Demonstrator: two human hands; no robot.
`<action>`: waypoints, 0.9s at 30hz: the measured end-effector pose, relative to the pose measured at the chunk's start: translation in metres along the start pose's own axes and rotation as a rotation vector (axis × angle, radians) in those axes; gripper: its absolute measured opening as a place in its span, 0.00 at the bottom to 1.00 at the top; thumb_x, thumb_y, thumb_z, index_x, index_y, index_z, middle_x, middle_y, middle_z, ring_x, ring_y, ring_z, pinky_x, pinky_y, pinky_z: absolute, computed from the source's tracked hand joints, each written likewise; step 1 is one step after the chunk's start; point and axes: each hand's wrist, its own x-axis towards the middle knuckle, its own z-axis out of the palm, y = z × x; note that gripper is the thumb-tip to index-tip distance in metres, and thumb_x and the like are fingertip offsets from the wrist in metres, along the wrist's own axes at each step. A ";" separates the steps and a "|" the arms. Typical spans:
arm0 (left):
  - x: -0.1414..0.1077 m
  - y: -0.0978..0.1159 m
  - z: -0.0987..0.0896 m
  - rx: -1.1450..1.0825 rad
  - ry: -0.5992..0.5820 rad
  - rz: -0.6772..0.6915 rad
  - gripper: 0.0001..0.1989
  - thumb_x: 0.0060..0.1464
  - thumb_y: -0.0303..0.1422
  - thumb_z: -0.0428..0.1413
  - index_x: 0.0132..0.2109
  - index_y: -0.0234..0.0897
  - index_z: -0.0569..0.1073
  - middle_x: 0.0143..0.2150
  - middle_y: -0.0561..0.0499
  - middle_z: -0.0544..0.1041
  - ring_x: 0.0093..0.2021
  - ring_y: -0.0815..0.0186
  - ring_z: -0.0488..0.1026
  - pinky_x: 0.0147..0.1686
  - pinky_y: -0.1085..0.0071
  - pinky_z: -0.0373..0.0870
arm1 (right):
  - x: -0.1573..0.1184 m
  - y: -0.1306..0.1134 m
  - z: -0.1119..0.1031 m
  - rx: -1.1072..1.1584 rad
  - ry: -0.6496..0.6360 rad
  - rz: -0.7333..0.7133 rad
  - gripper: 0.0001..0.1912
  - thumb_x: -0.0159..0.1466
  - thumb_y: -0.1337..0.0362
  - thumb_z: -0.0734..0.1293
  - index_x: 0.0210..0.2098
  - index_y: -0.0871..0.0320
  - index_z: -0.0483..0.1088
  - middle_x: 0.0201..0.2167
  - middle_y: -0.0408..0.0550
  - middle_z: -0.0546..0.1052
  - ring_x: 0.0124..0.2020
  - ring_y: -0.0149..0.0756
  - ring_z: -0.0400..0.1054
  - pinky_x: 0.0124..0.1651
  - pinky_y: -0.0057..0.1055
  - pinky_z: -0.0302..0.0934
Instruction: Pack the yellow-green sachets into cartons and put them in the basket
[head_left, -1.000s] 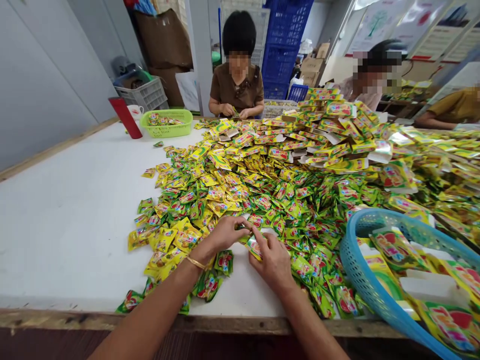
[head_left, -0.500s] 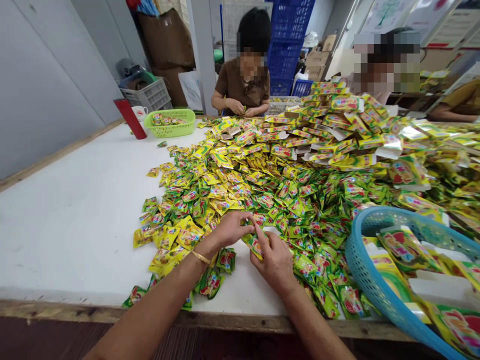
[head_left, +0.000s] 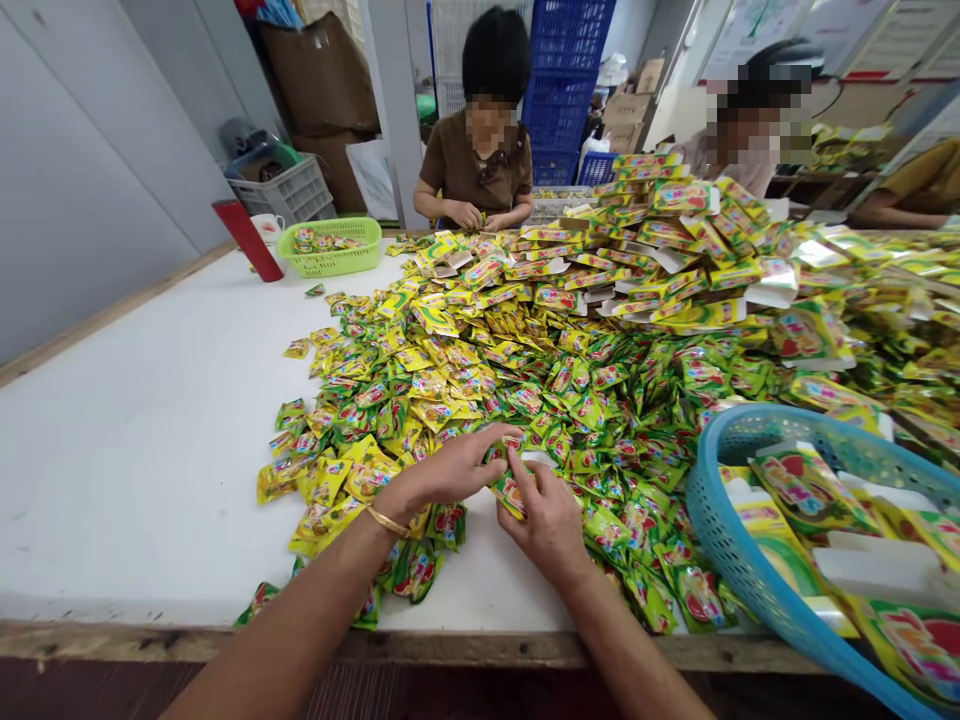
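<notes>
We can read no word or number for certain. We see bright lettering on the packets (head_left: 526, 399) mid-frame and on the cartons (head_left: 814, 490) at lower right, but it is too small and blurred to spell out. Lines of print on the wall posters (head_left: 896, 40) at upper right defeat us too.

White surface (head_left: 150, 430), wooden edging (head_left: 420, 648) along near side. Loose yellow packets (head_left: 371, 478) and green packets (head_left: 697, 595) spread messily over the middle; heap of printed boxes (head_left: 679, 198) behind them, toward the right. Blue basket (head_left: 709, 515) near right, at the edge. Far left: light-green basket (head_left: 334, 265), tall red object (head_left: 249, 242), white mug (head_left: 271, 226), close together.
</notes>
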 end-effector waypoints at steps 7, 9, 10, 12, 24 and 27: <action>0.002 -0.006 0.003 0.080 0.194 -0.128 0.14 0.43 0.26 0.55 0.41 0.39 0.70 0.26 0.58 0.66 0.26 0.70 0.63 0.30 0.75 0.61 | 0.001 0.000 0.002 -0.042 -0.021 -0.002 0.32 0.61 0.60 0.60 0.64 0.57 0.51 0.41 0.53 0.68 0.39 0.40 0.63 0.40 0.35 0.59; 0.004 -0.006 0.013 0.125 0.217 -0.105 0.11 0.44 0.24 0.53 0.37 0.39 0.70 0.25 0.58 0.67 0.27 0.70 0.64 0.32 0.74 0.62 | 0.000 0.002 0.003 -0.053 -0.019 -0.011 0.31 0.61 0.61 0.61 0.63 0.58 0.53 0.40 0.53 0.68 0.39 0.40 0.63 0.40 0.35 0.59; 0.004 -0.006 0.018 0.103 0.207 -0.093 0.10 0.45 0.23 0.52 0.37 0.39 0.70 0.25 0.57 0.68 0.28 0.70 0.65 0.33 0.74 0.62 | -0.001 0.003 0.003 -0.053 -0.012 -0.006 0.30 0.61 0.61 0.61 0.62 0.58 0.55 0.40 0.53 0.69 0.38 0.40 0.63 0.39 0.35 0.59; 0.003 -0.004 0.025 -0.036 0.150 -0.077 0.12 0.47 0.23 0.49 0.40 0.38 0.69 0.26 0.56 0.70 0.29 0.69 0.68 0.33 0.74 0.64 | -0.001 0.004 0.003 -0.044 0.003 0.020 0.30 0.61 0.61 0.61 0.61 0.58 0.55 0.40 0.52 0.69 0.38 0.39 0.63 0.40 0.34 0.59; -0.004 0.004 0.025 -0.127 0.181 -0.317 0.09 0.46 0.29 0.53 0.30 0.38 0.79 0.23 0.54 0.77 0.17 0.70 0.67 0.20 0.75 0.63 | 0.000 0.004 0.001 -0.083 -0.043 0.087 0.33 0.60 0.60 0.61 0.64 0.57 0.51 0.41 0.52 0.68 0.39 0.39 0.63 0.40 0.34 0.59; 0.000 0.005 0.027 -0.349 0.110 -0.405 0.15 0.48 0.36 0.52 0.41 0.37 0.77 0.17 0.58 0.72 0.09 0.73 0.58 0.10 0.77 0.52 | 0.000 0.003 -0.003 -0.105 -0.012 0.098 0.33 0.60 0.60 0.61 0.64 0.58 0.51 0.42 0.53 0.69 0.40 0.40 0.63 0.40 0.34 0.59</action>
